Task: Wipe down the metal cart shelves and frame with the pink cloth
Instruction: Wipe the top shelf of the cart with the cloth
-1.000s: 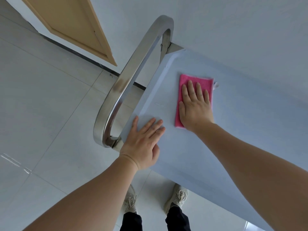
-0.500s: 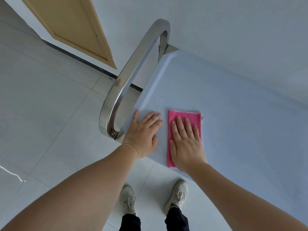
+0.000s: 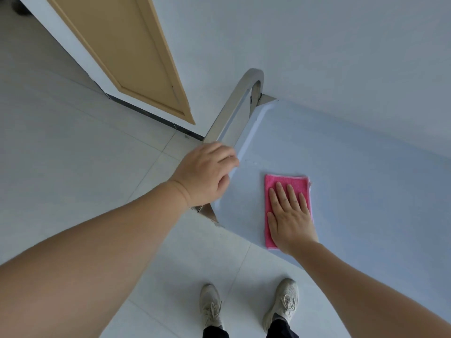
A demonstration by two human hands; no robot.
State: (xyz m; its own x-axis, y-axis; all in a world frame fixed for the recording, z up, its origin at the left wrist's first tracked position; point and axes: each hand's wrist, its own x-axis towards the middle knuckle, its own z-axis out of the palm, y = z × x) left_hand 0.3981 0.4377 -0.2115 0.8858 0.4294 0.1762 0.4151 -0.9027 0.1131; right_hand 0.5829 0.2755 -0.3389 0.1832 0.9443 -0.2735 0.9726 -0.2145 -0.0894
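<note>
Pale tiles (image 3: 73, 154) and a tan door (image 3: 136, 57) fill the upper left; centre right, on the cart's top shelf (image 3: 353, 179), the right hand (image 3: 290, 215) presses flat on the pink cloth (image 3: 285, 181), whose long axis points up-frame, while the left hand (image 3: 207, 174) curls over the handle (image 3: 234, 106), its grip lost in blur.

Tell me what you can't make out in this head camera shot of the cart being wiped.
All in the head view:
1. Left hand at the handle: motion blur hides whether its fingers grip the bar.
2. Anything below the top shelf: the shelf itself covers it.
3. Pink cloth: much of it lies hidden under the right hand.
4. The shelf's right end: cut off by the picture's edge.
</note>
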